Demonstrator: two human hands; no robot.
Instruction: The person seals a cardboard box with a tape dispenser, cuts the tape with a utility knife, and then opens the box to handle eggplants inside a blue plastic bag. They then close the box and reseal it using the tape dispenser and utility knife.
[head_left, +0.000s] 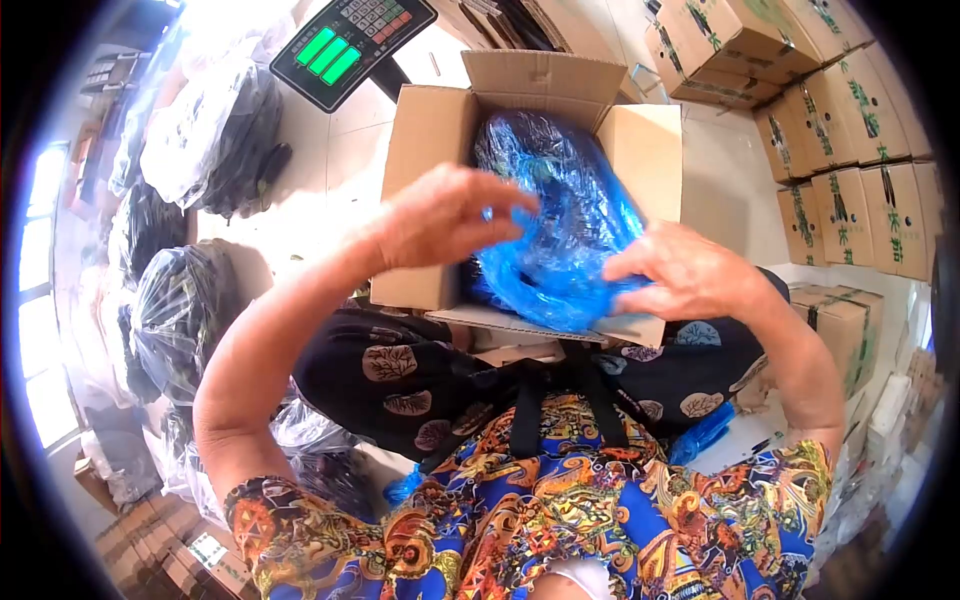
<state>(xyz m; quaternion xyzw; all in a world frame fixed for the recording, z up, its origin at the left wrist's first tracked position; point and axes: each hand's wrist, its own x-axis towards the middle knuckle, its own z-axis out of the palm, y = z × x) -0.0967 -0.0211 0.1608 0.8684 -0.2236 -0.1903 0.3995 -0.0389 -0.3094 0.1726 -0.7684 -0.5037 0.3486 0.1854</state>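
Observation:
An open cardboard carton (428, 165) stands in front of my crossed legs, its flaps folded outward. Inside it lies a shiny blue plastic bag (565, 235), its upper part stretched over dark contents that I cannot make out clearly. Over the bag's left side is my left hand (462, 213), slightly blurred, thumb and fingers apart with blue film visible between them. At the right near corner my right hand (685, 272) has the edge of the bag between its thumb and fingers. The bag's loose mouth bunches toward the carton's near side.
A scale display (350, 45) with green digit panels stands beyond the carton on the left. Clear plastic bags (185, 310) of dark goods line the left side. Printed cartons (850, 130) are stacked at the right, and flattened cardboard (515, 22) leans behind the open carton.

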